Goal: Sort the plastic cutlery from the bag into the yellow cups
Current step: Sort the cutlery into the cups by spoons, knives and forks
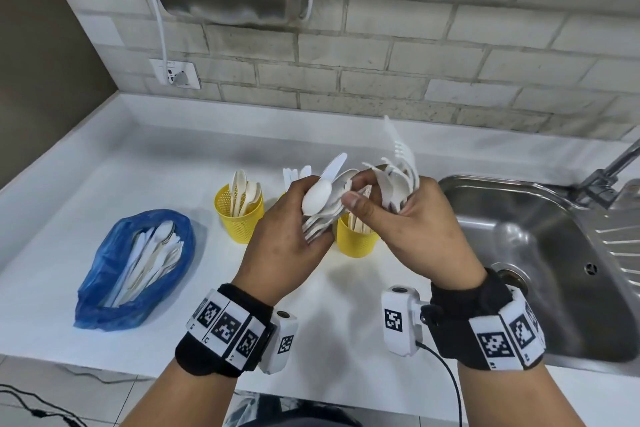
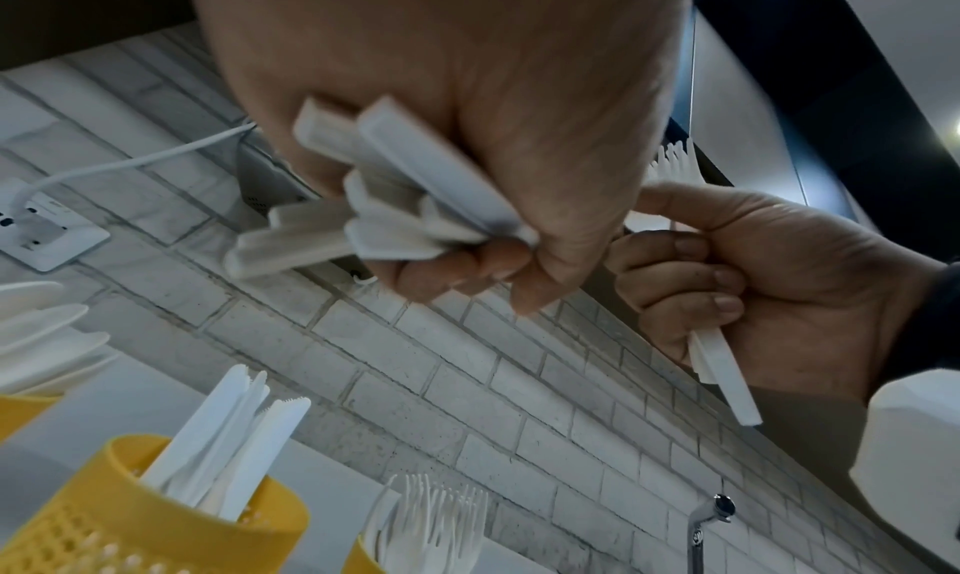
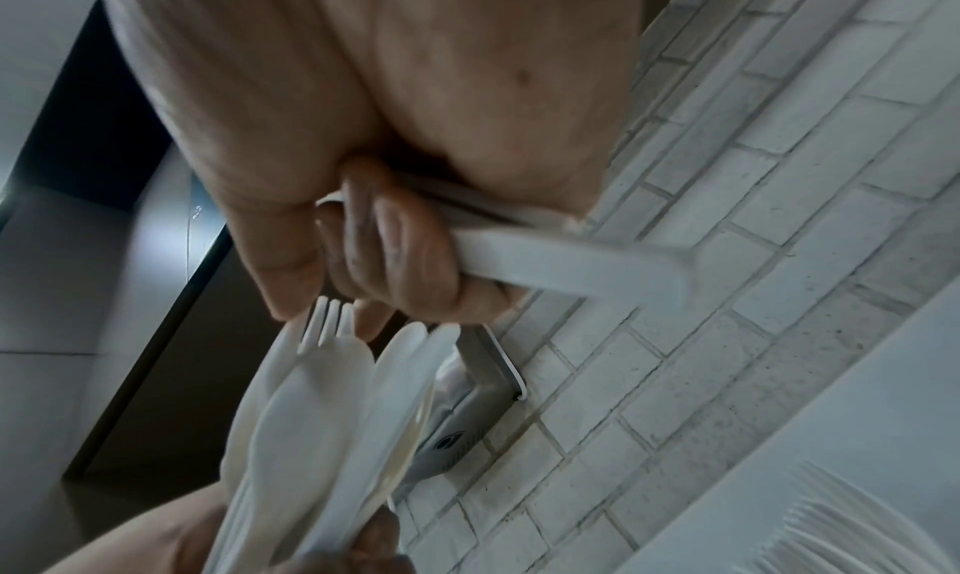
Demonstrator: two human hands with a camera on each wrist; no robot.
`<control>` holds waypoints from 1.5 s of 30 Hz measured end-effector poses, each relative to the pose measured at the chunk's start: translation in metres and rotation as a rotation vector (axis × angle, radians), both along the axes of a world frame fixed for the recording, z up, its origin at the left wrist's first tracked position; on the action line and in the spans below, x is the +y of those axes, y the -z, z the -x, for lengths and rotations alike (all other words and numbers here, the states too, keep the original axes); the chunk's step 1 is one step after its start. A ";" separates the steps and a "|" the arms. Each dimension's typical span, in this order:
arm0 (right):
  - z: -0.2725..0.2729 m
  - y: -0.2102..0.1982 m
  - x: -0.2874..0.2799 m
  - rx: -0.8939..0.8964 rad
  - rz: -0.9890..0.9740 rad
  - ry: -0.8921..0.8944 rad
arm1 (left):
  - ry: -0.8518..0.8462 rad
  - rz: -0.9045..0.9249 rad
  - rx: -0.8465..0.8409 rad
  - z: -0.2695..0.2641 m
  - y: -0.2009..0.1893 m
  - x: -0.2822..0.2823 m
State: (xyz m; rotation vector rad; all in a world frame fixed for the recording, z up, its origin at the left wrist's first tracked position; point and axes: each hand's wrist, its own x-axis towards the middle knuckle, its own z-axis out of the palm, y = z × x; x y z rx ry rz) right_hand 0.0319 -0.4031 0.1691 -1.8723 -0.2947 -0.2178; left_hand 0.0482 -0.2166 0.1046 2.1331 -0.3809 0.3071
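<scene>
Smooth white plastic cutlery [image 1: 325,198]; perforated yellow plastic cups [image 1: 239,218]; a crinkled, glossy blue plastic bag [image 1: 104,291]; a brushed metal sink [image 1: 540,253]; a smooth white worktop [image 1: 138,163]; rough matt grey brick wall [image 1: 450,55].

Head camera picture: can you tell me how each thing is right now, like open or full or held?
Blue bag: open, lying on the counter, cutlery still inside.
Left yellow cup: upright, holding spoons.
Right yellow cup: upright, partly hidden by the hands.
Left hand: gripping a mixed cutlery bundle.
Right hand: gripping forks.
Sink: empty, dry.
</scene>
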 end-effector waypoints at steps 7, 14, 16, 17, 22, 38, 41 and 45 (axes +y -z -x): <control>-0.001 0.002 -0.005 0.019 -0.130 0.063 | -0.002 -0.027 0.020 0.001 -0.001 -0.002; 0.002 0.014 0.010 0.085 -0.218 0.086 | -0.026 -0.071 0.016 0.005 -0.006 -0.008; 0.002 0.016 0.013 0.125 -0.411 0.115 | -0.057 -0.071 -0.013 0.005 -0.005 -0.008; 0.002 0.016 0.015 0.148 -0.502 0.114 | -0.073 -0.072 -0.032 0.005 -0.004 -0.007; 0.004 0.013 0.021 0.191 -0.690 0.116 | -0.094 -0.073 -0.082 0.006 -0.007 -0.009; -0.008 -0.020 -0.008 0.085 -1.192 0.360 | 0.102 0.347 0.192 0.012 -0.019 -0.003; 0.001 -0.036 0.002 -0.034 -0.999 0.337 | 0.097 0.356 0.178 0.013 -0.021 -0.003; 0.012 -0.045 0.013 -0.137 -0.520 0.171 | 0.060 0.247 0.078 0.012 -0.019 -0.002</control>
